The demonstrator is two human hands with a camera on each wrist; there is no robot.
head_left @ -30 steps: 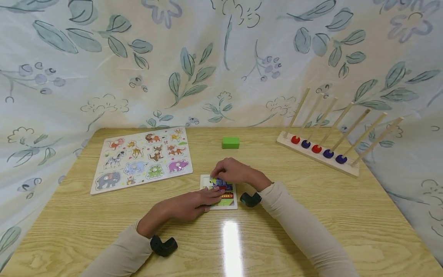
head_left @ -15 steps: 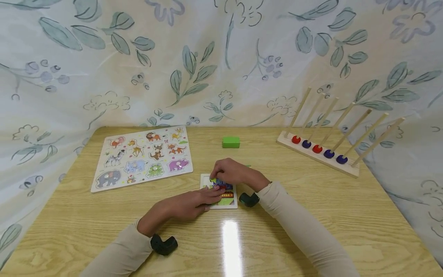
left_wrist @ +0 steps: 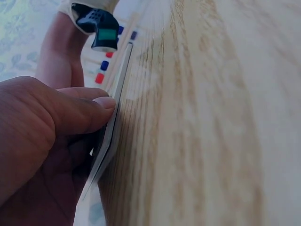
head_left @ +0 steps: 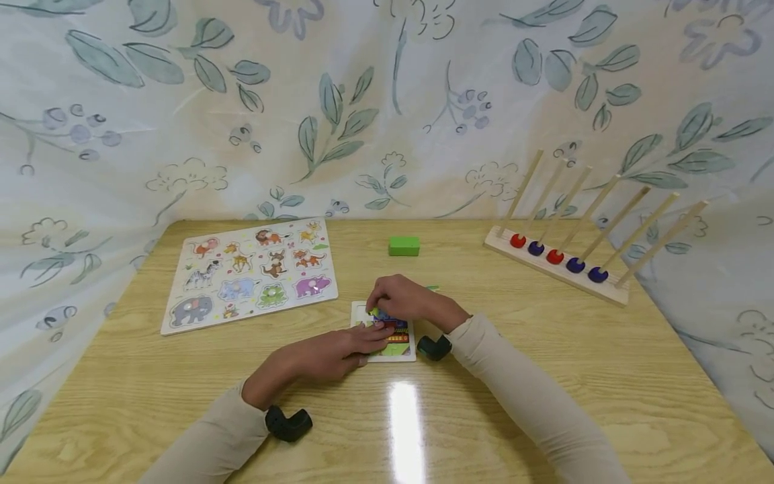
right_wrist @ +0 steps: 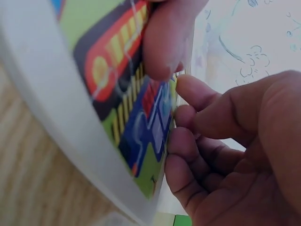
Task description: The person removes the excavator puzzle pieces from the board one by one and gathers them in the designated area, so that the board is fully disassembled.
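A small jigsaw puzzle (head_left: 397, 350) in a white frame lies flat on the table, printed with a blue and red vehicle on orange-yellow tracks. My left hand (head_left: 329, 353) rests across its left part with fingers extended, and the left thumb (left_wrist: 104, 106) touches the frame's edge in the left wrist view. At the upper edge of the puzzle, the curled fingers of my right hand (head_left: 402, 298) pinch a yellow-green puzzle piece (head_left: 373, 312), mostly hidden by the fingertips. In the right wrist view, those fingertips sit against the picture's edge. A green-blue piece (head_left: 433, 288) lies behind the right wrist.
An animal peg puzzle board (head_left: 250, 274) stands to the left. A green block (head_left: 404, 246) lies at the back middle. On the right is a wooden stand (head_left: 556, 269) with upright rods and several red and blue beads. A floral curtain (head_left: 387, 107) hangs behind the table.
My right hand has shifted very slightly, and more of the green-blue piece behind its wrist shows. The left hand stays in place on the puzzle.
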